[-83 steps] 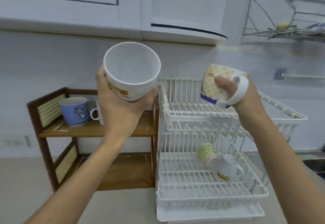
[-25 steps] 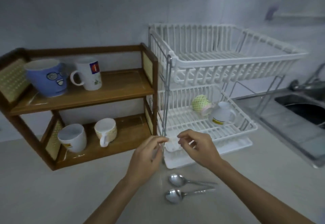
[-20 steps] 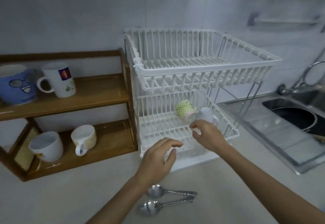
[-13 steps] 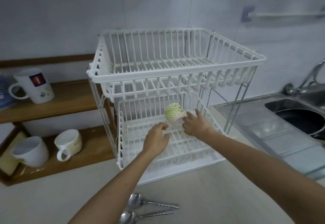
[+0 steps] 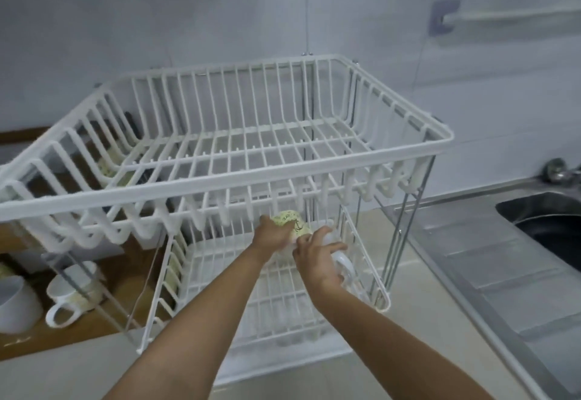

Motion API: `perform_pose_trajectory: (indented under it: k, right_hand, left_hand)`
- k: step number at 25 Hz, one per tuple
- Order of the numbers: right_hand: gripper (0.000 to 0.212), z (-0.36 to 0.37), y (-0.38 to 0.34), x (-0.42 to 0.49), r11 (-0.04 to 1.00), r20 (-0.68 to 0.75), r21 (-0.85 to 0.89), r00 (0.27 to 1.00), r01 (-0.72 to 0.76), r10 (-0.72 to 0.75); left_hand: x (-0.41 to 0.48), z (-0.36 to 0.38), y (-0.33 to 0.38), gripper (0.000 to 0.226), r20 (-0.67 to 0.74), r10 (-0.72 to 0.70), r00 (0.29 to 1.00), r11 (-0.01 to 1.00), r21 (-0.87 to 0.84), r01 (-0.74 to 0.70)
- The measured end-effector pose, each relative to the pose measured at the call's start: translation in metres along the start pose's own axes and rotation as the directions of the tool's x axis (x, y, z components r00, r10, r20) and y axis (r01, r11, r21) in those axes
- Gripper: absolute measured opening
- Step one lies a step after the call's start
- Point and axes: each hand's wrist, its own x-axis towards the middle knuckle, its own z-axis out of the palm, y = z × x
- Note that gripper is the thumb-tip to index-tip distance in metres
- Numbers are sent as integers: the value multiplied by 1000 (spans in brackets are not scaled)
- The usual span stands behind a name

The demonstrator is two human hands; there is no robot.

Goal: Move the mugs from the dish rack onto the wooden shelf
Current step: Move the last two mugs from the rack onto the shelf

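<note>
A white two-tier dish rack [image 5: 283,157] fills the middle of the view; its top tier holds nothing. In the lower tier lies a green-patterned mug [image 5: 290,222] with my left hand [image 5: 272,236] closed around it. Just to its right my right hand [image 5: 317,258] grips a white mug [image 5: 341,263], whose handle shows beside my fingers. The wooden shelf [image 5: 94,321] stands at the left behind the rack; its lower board carries a cream mug [image 5: 74,291] and a white mug [image 5: 14,303].
A steel sink [image 5: 553,226] with its drainboard lies at the right, a tap [image 5: 558,173] behind it. A wall rail [image 5: 503,17] runs at the upper right. The pale counter [image 5: 63,374] spreads in front of the rack.
Both hands have reached deeper into the rack's lower tier and closed on the two mugs. The view has moved closer and to the right, so the shelf has slid to the left edge.
</note>
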Motion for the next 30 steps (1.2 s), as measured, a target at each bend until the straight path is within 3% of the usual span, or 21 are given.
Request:
perform_pose_trajectory:
  k: [2,4,9,12,15,16,18,21,23,24,26,28,30]
  right_hand:
    - [99,-1,3,-2,999,-23,-29,1000,20,-21]
    - [98,-1,5,-4,998,-51,-48,998,42,-45]
    - [100,6,-4,0,994,-106,-104,994,29,-40]
    - [96,8,-9,2,987,-131,-163,991,-3,-19]
    - [74,5,-7,13,965,-152,-243,979,97,-137]
    - [65,1,-3,16,976,-139,-196,982,97,-126]
    - [59,-6,15,16,997,-80,61,996,49,-44]
    - [82,-14,41,-8,918,-68,396,998,18,10]
    - [92,-16,51,-32,786,-87,617,995,24,38]
    - [92,-16,53,-45,673,-94,739,994,28,61]
    - [84,-21,54,-75,318,-132,943,987,97,89]
    - [76,-37,48,-107,-3,-178,984,982,179,61]
    - [76,-59,24,-135,-211,-233,950,972,229,7]
  left_hand:
    - [9,10,4,106,10,-82,997,995,-62,83]
    - [15,16,4,115,4,-137,991,984,-115,137]
    - [23,1,-13,99,-128,-160,979,963,-238,126]
    - [8,-30,-22,80,-225,-24,974,959,-280,-41]
    - [-31,-60,-26,55,-184,115,976,929,-328,-172]
    - [-50,-71,-31,57,-143,151,978,911,-364,-194]
    - [-90,-91,-42,63,-7,240,971,888,-403,-222]
    - [-148,-124,-72,76,164,352,921,857,-453,-247]
    - [-183,-145,-106,83,224,392,892,812,-541,-220]
    - [-199,-156,-125,86,244,396,885,788,-584,-192]
    - [-225,-178,-164,92,233,377,896,743,-654,-142]
    - [-233,-202,-197,95,112,299,948,724,-673,-149]
    - [-227,-226,-223,89,-60,208,976,746,-636,-198]
